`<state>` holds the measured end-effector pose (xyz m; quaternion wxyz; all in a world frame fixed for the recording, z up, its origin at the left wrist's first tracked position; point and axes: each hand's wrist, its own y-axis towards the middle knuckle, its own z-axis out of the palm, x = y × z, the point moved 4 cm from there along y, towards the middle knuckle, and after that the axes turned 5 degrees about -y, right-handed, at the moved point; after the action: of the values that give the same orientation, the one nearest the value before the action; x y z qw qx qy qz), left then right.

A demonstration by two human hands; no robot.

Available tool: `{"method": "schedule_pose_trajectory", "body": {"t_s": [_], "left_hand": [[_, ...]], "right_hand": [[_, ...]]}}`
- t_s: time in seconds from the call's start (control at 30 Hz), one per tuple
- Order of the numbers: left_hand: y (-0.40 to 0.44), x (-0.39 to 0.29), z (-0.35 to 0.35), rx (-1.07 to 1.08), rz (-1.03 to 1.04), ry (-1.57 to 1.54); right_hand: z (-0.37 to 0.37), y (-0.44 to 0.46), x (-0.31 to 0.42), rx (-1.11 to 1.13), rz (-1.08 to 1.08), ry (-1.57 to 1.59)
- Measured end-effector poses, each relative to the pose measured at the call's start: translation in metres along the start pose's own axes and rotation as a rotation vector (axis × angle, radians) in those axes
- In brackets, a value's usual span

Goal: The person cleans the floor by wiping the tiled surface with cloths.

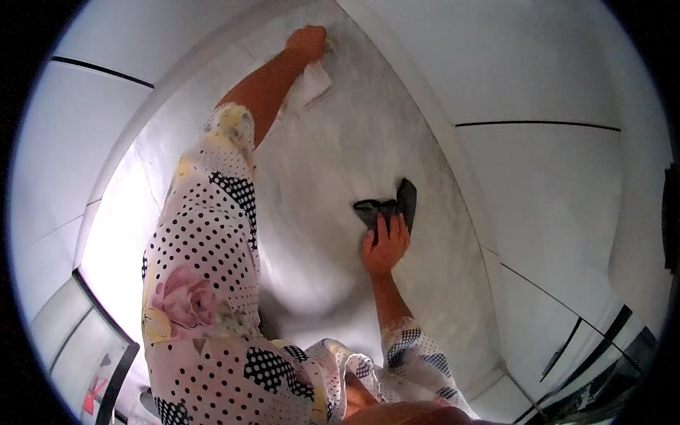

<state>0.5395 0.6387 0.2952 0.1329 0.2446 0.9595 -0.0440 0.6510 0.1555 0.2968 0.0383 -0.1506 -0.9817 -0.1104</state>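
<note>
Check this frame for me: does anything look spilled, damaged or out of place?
Nothing clearly stands out. The dark cloth under the right hand lies bunched on the pale surface, with no spill visible around it. One unclear spot is a pale patch beside the left hand; cloth or reflection, I cannot tell.

Your right hand lies over a cloth on the floor. Farther ahead, leftward, your left hand adjoins a second cloth.

Pale, loose garment, black polka dots scattered all over, big pink rose on the left sleeve, yellow blooms by its cuff, dark white-spotted patches.
</note>
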Motion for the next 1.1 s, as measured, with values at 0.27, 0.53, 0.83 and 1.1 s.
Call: {"method": "schedule_pose_trajectory", "body": {"t_s": [0.27,0.53,0.83,1.1], "left_hand": [[-0.001,-0.007,-0.013,0.080,-0.075,-0.016],[0.013,-0.005,-0.009,0.085,-0.067,-0.015],[0.016,-0.011,-0.008,0.028,-0.036,0.035],[0.013,-0.015,-0.013,-0.045,0.044,0.095]], "right_hand": [[0.001,0.000,-0.001,-0.016,-0.008,0.027],[0.004,0.000,-0.001,-0.042,-0.022,-0.010],[0.001,0.000,-0.002,-0.032,-0.018,-0.002],[0.006,-0.001,-0.008,-0.013,-0.013,-0.021]]}}
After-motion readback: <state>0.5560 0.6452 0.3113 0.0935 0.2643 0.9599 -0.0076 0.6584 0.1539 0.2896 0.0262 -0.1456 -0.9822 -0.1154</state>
